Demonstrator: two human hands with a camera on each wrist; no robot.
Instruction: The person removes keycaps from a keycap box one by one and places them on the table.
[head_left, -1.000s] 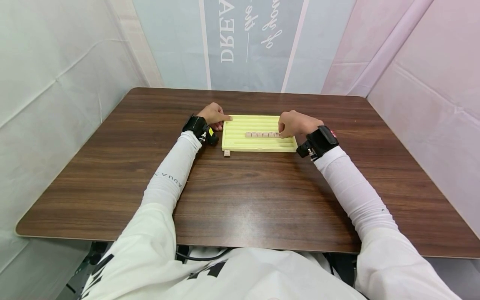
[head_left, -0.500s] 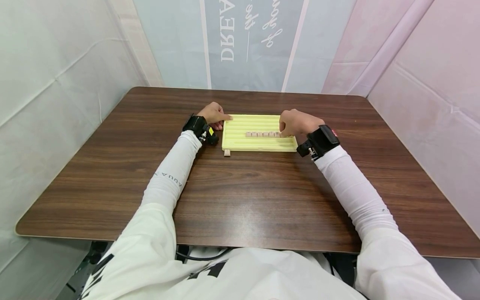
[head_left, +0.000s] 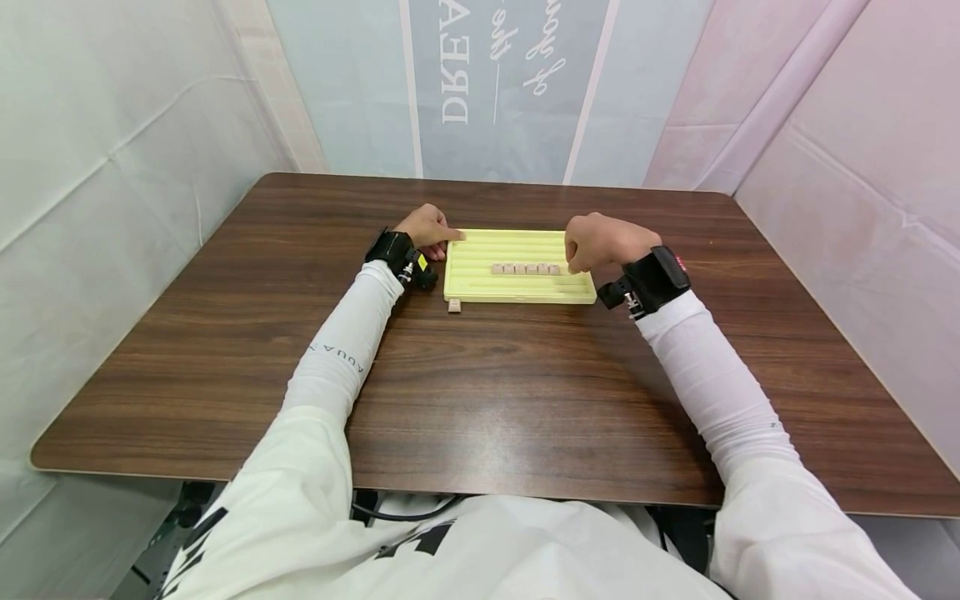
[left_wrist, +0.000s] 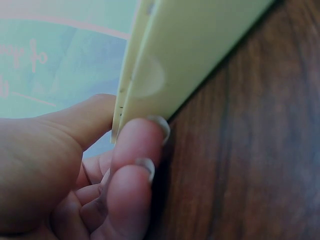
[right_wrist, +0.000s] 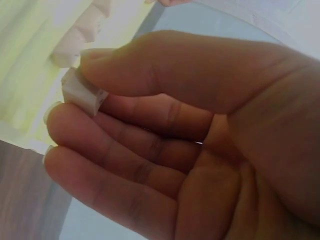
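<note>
The right hand is pinching a little block between its thumb and fingertips. The other fingers are bending in below it. In the right wrist view, the little block is hanging near the end of a row of blocks, over the yellow tray. The writing on it is too blurry to read.

The right hand is sitting a bit farther to the right than a second ago. Back then, it was touching the right end of the row and covering part of it. Now a gap is showing between the hand and the row, and the last block is peeking out. The row is lying in the same place, along one of the tray's long grooves.

The left hand is gripping the tray's far left corner, just as before. Its thumb is pressing on the top edge, and its fingertips are touching the side wall. The tray is lying flat on the brown table, and it is hardly moving at all.

A loose block is resting on the table by the tray's front left corner, in the same spot as before. Black straps are wrapping both wrists.
</note>
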